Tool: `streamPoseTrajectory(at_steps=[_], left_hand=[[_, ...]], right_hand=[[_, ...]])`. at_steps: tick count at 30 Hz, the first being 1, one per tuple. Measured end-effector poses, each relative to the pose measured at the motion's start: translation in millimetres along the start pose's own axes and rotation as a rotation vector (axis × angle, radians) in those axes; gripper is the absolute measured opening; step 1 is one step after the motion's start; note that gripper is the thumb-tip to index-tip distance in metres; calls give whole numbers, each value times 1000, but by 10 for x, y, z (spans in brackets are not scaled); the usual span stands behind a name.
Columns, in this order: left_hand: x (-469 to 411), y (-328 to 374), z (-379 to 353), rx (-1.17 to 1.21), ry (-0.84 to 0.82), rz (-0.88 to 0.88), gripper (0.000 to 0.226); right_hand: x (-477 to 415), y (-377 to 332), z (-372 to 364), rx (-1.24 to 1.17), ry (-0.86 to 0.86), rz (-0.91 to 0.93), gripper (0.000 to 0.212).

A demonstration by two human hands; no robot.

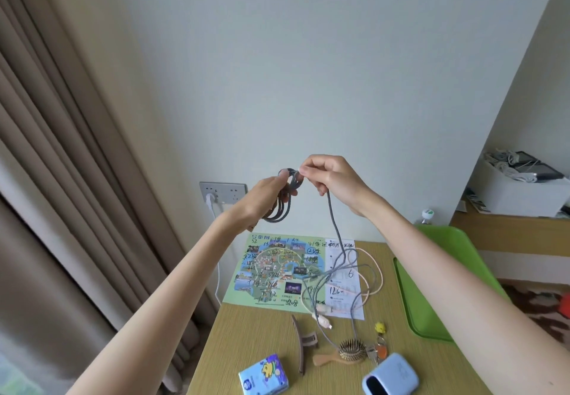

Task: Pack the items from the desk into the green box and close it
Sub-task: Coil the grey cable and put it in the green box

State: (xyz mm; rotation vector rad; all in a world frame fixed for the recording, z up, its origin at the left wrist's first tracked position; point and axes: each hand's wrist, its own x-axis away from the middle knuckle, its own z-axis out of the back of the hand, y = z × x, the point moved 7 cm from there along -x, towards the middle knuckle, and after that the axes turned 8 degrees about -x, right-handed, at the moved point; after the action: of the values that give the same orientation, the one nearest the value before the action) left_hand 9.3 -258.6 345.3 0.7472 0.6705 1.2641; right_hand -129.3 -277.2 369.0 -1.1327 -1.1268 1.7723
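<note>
High above the desk my left hand (268,192) grips several coiled loops of a grey cable (333,225). My right hand (330,175) pinches the same cable just beside the coil, and the rest of it hangs down to the desk, where it lies tangled with a pale pink cable (371,274). The green box (431,286) stands open at the desk's right edge, partly hidden by my right forearm. Near the front edge lie a tissue pack (263,374), a brown hair claw (302,343), a wooden hairbrush (342,354), keys with a yellow charm (380,342) and a light blue case (390,377).
A printed map sheet (274,268) with handwriting lies at the back of the wooden desk (246,333). A wall socket (222,191) holds a white plug. Curtains (61,178) hang on the left. A white bin with cables (521,191) sits on a shelf at right.
</note>
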Motion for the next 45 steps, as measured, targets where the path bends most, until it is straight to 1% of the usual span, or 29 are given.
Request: streamPoseTrajectory(at_steps=[2, 7, 9, 12, 15, 19, 21, 24, 26, 29, 31, 33, 35, 39, 43, 45], left_hand=[[86, -55, -154, 33, -52, 11, 49], [187, -342, -565, 23, -96, 3, 26], [226, -483, -736, 53, -118, 12, 27], [280, -654, -893, 151, -60, 20, 28], [305, -859, -992, 296, 30, 31, 27], [371, -1087, -1192, 457, 100, 11, 32], [415, -1200, -1341, 476, 115, 26, 34], [507, -1365, -1566, 507, 110, 40, 30], [598, -1424, -1681, 523, 87, 16, 29], [855, -1471, -1788, 456, 60, -40, 25], [1056, -1471, -1837, 436, 36, -108, 17], [1257, -1525, -1831, 401, 43, -126, 17], [1448, -1581, -1750, 419, 59, -134, 21], [1714, -1720, -1524, 627, 59, -136, 28], [1891, -1785, -1381, 929, 51, -132, 31], [1941, -1806, -1299, 971, 65, -132, 31]], right_hand=[[63, 125, -38, 3, 23, 19, 17], [266, 538, -58, -4, 74, 59, 11], [360, 749, -62, -23, 104, 55, 15], [529, 1091, -60, -83, 136, 12, 20], [778, 1474, -89, -104, 130, -45, 34], [1095, 1811, -192, -45, 178, -24, 29], [1199, 1888, -287, -56, 168, 1, 28], [1365, 2003, -451, -79, 137, 4, 29], [1528, 2090, -551, -76, 136, -9, 27], [1839, 2153, -708, -53, 160, -7, 25], [2035, 2118, -831, -18, 169, 15, 27], [2221, 2063, -982, 29, 166, 30, 29], [2367, 1987, -1110, 76, 166, 44, 31], [2518, 1877, -1276, 256, 149, 48, 27], [2532, 1933, -1317, 387, 159, 15, 17], [2517, 1995, -1288, 489, 184, -2, 14]])
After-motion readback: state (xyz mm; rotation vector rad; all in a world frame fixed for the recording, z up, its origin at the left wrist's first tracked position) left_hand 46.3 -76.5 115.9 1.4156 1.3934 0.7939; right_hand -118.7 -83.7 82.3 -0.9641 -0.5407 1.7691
